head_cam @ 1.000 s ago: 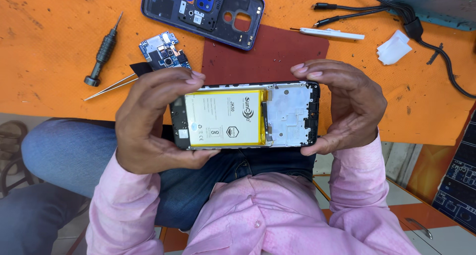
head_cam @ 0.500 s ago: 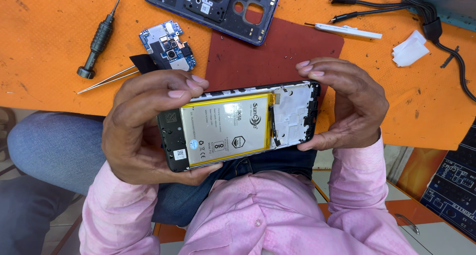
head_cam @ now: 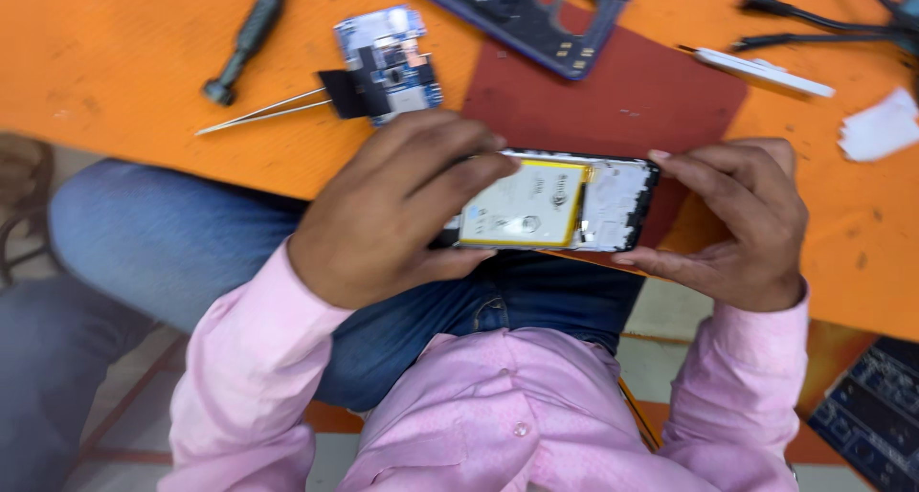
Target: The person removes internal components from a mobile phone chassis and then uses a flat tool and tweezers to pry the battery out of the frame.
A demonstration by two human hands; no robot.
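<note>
An opened phone (head_cam: 603,205) with its back off shows a yellow-edged battery (head_cam: 522,205) and a white inner frame. I hold it flat over my lap at the edge of the orange table (head_cam: 115,61). My left hand (head_cam: 392,214) wraps its left end, fingers lying over the battery's left part. My right hand (head_cam: 737,224) grips the right end between thumb and fingertips.
A dark red mat (head_cam: 622,100) lies behind the phone, with the phone's back cover (head_cam: 546,13) at its top edge. A blue circuit board (head_cam: 392,61), tweezers (head_cam: 258,114) and a dark screwdriver (head_cam: 249,37) lie left. A white tool (head_cam: 766,71), black cables (head_cam: 823,23) and white paper (head_cam: 881,128) lie right.
My left hand slid further over the phone and now covers the battery's left part. The view shifted, so the table items sit higher and closer.
</note>
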